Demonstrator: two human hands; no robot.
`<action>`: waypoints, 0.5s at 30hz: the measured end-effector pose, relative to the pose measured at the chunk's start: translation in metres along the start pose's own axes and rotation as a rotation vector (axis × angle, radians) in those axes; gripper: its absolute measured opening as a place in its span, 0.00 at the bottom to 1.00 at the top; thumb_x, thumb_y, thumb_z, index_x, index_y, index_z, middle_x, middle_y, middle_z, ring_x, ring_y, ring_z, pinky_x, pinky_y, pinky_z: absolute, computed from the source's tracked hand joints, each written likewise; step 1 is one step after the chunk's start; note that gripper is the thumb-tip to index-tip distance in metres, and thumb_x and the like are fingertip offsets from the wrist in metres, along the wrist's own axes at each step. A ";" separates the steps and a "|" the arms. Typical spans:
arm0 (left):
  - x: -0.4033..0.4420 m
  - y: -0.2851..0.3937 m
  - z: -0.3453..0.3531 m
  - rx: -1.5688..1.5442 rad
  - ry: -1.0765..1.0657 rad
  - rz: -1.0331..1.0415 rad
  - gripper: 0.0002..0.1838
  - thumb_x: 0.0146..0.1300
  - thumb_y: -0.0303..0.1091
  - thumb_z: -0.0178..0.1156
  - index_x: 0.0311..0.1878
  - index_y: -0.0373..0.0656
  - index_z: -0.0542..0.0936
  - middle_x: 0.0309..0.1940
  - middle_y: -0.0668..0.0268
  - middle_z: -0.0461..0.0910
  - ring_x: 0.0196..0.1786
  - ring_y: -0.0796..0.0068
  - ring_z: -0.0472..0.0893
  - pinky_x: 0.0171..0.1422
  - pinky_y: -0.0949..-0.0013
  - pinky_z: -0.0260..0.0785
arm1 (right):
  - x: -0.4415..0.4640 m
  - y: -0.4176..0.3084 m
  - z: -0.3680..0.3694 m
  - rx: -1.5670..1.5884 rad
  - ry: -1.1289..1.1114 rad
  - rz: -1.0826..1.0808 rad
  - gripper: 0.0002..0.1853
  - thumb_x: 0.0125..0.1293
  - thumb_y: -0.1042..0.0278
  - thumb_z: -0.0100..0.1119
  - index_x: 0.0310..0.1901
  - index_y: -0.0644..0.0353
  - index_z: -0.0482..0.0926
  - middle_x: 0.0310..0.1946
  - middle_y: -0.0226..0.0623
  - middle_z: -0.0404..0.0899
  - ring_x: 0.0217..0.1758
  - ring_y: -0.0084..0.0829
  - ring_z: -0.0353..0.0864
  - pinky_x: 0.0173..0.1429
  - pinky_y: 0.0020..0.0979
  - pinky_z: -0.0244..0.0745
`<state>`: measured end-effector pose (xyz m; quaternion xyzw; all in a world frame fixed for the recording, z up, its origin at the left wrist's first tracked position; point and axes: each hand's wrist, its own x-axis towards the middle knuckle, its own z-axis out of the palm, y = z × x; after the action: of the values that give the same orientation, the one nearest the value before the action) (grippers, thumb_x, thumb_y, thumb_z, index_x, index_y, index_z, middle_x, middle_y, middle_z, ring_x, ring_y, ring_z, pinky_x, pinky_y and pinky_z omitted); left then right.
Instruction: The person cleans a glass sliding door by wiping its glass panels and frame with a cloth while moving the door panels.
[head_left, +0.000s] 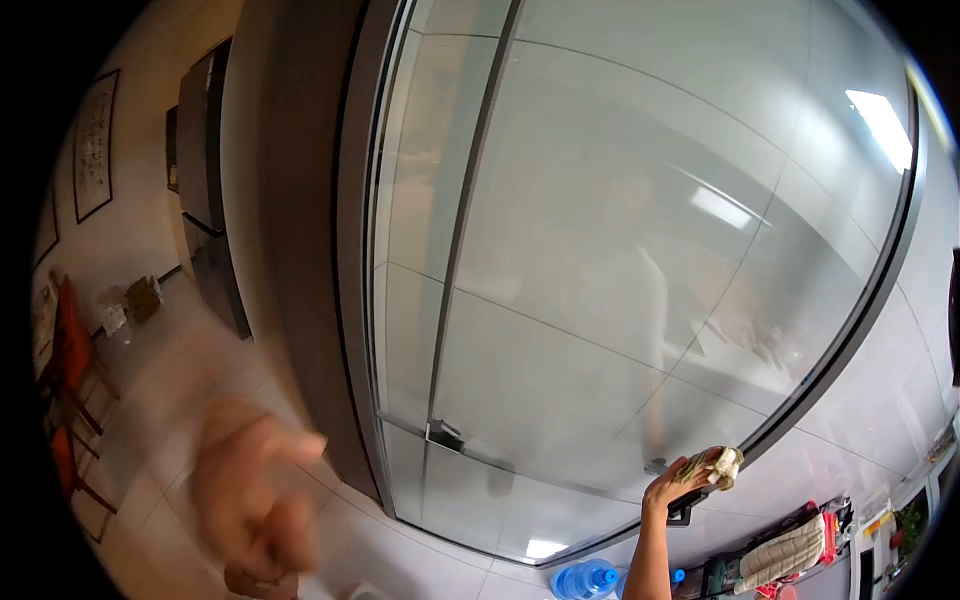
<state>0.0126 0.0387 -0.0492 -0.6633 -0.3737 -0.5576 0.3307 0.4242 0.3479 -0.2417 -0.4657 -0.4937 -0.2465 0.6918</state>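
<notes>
My right hand is closed on a crumpled, greenish-brown and white cloth. It is at the lower right of a large glass door, by the dark frame and just above a black handle. I cannot tell whether the cloth touches the frame. At the lower left, my left hand is blurred by motion and hangs in front of the floor. Its thumb and loosely bent fingers are apart, and nothing shows between them.
Blue water bottles stand on the floor below my right forearm. A striped padded cloth lies over things at the lower right. A dark door post and a fridge stand left. Orange chairs are at the far left.
</notes>
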 end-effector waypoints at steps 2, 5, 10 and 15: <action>-0.019 0.020 0.019 -0.132 0.044 -0.490 0.10 0.58 0.29 0.51 0.42 0.37 0.76 0.35 0.62 0.74 0.34 0.74 0.72 0.43 0.70 0.66 | -0.001 -0.017 -0.034 0.028 -0.017 0.020 0.33 0.67 0.53 0.45 0.67 0.62 0.47 0.69 0.40 0.40 0.72 0.35 0.38 0.71 0.37 0.31; -0.102 -0.020 0.022 -0.182 -0.146 -0.728 0.10 0.57 0.23 0.53 0.43 0.36 0.74 0.36 0.62 0.74 0.33 0.75 0.72 0.39 0.74 0.66 | -0.010 -0.047 -0.030 0.189 0.012 0.072 0.32 0.66 0.55 0.45 0.66 0.62 0.51 0.69 0.40 0.42 0.72 0.35 0.40 0.71 0.38 0.31; -0.283 -0.008 0.016 -0.290 -0.675 -0.912 0.12 0.55 0.29 0.57 0.43 0.38 0.74 0.39 0.56 0.75 0.43 0.57 0.73 0.51 0.61 0.64 | -0.012 -0.110 -0.008 -0.049 -0.052 0.024 0.30 0.67 0.58 0.43 0.66 0.63 0.51 0.69 0.43 0.44 0.72 0.40 0.34 0.70 0.40 0.24; -0.492 -0.026 -0.043 -0.371 -1.258 -1.159 0.20 0.56 0.41 0.59 0.48 0.40 0.74 0.47 0.55 0.72 0.46 0.60 0.74 0.46 0.59 0.69 | -0.044 -0.199 0.021 -0.149 -0.147 -0.045 0.30 0.66 0.59 0.42 0.66 0.64 0.50 0.69 0.45 0.45 0.72 0.44 0.34 0.69 0.43 0.22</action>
<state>-0.0802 -0.0476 -0.5276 -0.5967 -0.6685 -0.2203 -0.3854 0.2375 0.2728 -0.2007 -0.5216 -0.5338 -0.2631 0.6114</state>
